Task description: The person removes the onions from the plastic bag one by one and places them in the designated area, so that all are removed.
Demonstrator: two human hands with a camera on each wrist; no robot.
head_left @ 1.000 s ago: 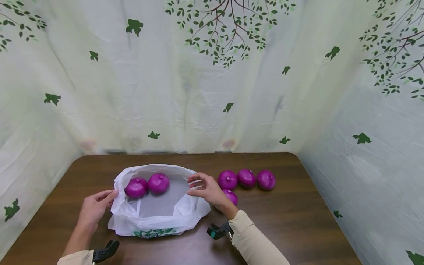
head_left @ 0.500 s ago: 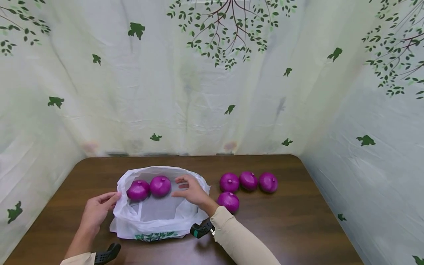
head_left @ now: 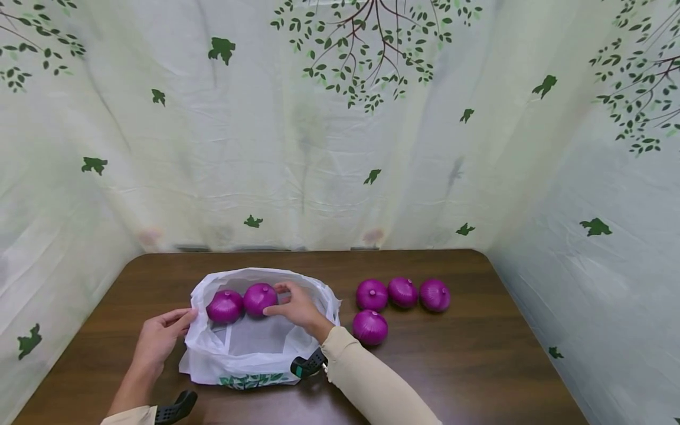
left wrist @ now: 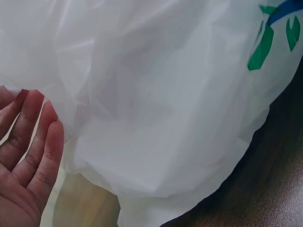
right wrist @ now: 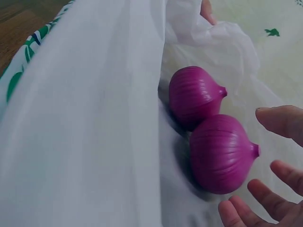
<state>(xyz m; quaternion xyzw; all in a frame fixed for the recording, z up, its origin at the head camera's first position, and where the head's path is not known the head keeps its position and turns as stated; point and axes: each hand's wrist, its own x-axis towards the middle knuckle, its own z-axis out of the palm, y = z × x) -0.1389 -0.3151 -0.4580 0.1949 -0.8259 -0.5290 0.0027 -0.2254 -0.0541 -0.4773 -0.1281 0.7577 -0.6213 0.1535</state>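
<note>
Two inside the white bag (head_left: 204, 357): left onion (head_left: 225, 307) and right onion (head_left: 260, 299), both purple and round, lying side by side toward the back and left of the mouth and seeming to touch.
Bag: on the brown table (head_left: 467, 372), mouth open upward, rim crumpled, a green leafy print (head_left: 254, 381) low on its front wall.
Left hand (head_left: 163, 333): pinches the bag's rim at its left edge between thumb and fingertips.
Right hand (head_left: 296, 307): reaches into the bag at the right onion, thumb and fingers parted around its right side, not closed on it; whether a fingertip touches the skin, I cannot tell.
Loose onions: a row of three onions (head_left: 403, 293) right of the bag, with a front onion (head_left: 370, 327) just before the row's left end.
Wrists: a black band (head_left: 176, 407) on the left, a similar device (head_left: 309, 363) on the right, below cream sleeves (head_left: 374, 381).
Backdrop: a pale curtain (head_left: 319, 147) printed with green leaves and branches.
</note>
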